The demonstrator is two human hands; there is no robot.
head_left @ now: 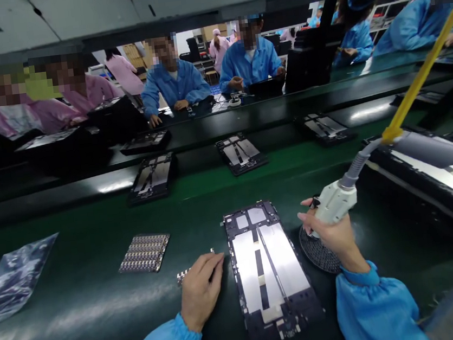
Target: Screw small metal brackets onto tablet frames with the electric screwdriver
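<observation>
Silver and black in the head view, an opened flat device lies at the lower centre of the frame on the green work surface. Its long axis runs up and down the frame, leaning a little left at the top; the end with two pale rectangles points to the upper frame, the darker end to the lower edge. Just right of it, the right hand is closed round a pale handheld tool, above a dark round dish. Just left of the device, the left hand has its fingers bent and close together over a strip of small metal parts; whether it grips the strip I cannot tell. Farther left lies a panel of small parts, and at the left edge a clear plastic bag
</observation>
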